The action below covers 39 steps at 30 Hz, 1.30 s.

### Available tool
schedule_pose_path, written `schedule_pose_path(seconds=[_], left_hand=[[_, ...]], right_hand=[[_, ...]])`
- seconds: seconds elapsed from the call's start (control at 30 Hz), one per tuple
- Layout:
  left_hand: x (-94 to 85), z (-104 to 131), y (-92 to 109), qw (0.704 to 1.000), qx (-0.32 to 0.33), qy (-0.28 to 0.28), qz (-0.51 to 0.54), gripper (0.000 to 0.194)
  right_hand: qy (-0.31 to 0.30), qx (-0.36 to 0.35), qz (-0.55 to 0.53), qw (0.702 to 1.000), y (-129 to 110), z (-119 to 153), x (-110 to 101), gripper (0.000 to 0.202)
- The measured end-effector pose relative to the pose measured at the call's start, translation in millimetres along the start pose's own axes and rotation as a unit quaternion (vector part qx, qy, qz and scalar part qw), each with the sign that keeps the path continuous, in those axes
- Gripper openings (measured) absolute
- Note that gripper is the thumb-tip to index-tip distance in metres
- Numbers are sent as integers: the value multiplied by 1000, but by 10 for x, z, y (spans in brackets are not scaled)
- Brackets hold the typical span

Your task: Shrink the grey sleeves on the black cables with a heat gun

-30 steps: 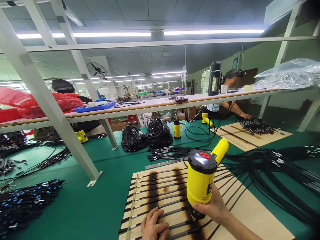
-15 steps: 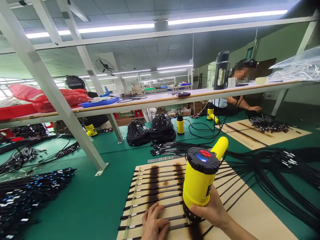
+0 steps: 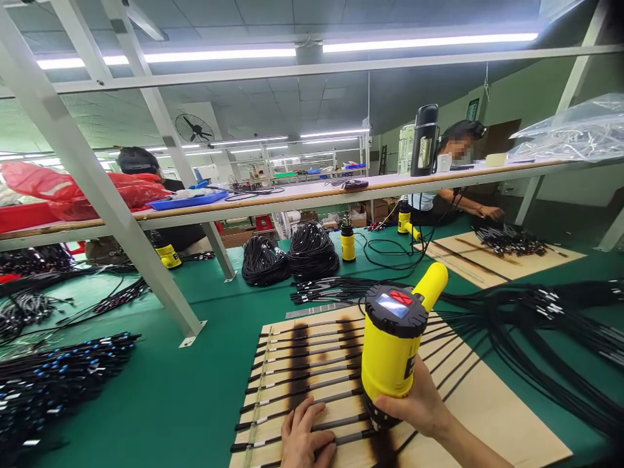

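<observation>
My right hand [image 3: 414, 400] is wrapped around the lower barrel of a yellow heat gun [image 3: 387, 357]. The gun stands nozzle down, with a small lit display on its black top and its yellow handle pointing away. Its dark nozzle is just over the grey-sleeved middles of several black cables [image 3: 270, 419] lying side by side across a wooden board [image 3: 492, 416]. Left of the nozzle, my left hand [image 3: 307, 439] rests on the cables, with one black cable between thumb and finger. The thumb is partly cut off by the lower edge.
Dark scorch bands [image 3: 299, 357] mark the board. Coiled black cables [image 3: 314, 250], another heat gun [image 3: 348, 244] and loose cable bundles [image 3: 63, 377] lie on the green table [image 3: 166, 403]. A shelf post [image 3: 146, 266] stands left. A co-worker [image 3: 463, 149] sits across at the right.
The view has turned slightly to the right. Both hands have shifted a little to the right over the board, the heat gun with them, and its nozzle stays low over the cables.
</observation>
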<state>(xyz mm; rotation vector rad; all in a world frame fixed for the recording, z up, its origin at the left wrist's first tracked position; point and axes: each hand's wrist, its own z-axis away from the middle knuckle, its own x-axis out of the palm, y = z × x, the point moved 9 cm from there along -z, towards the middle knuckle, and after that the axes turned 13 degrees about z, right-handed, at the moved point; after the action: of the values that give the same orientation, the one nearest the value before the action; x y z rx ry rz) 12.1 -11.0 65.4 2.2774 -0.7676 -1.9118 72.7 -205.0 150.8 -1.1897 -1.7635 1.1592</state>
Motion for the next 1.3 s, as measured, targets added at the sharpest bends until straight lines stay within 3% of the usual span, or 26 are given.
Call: schedule_pose_path(seconds=[0.2, 0.5, 1.3], left_hand=[[-86, -10, 18, 998, -41, 43, 6, 15], [-57, -46, 18, 999, -41, 30, -1, 12], [-18, -9, 45, 999, -32, 38, -9, 12]], right_hand=[[-5, 5, -4, 1000, 119, 4, -19, 54], [-24, 3, -29, 999, 90, -20, -37, 41], [-4, 12, 0, 1000, 123, 13, -81, 48]])
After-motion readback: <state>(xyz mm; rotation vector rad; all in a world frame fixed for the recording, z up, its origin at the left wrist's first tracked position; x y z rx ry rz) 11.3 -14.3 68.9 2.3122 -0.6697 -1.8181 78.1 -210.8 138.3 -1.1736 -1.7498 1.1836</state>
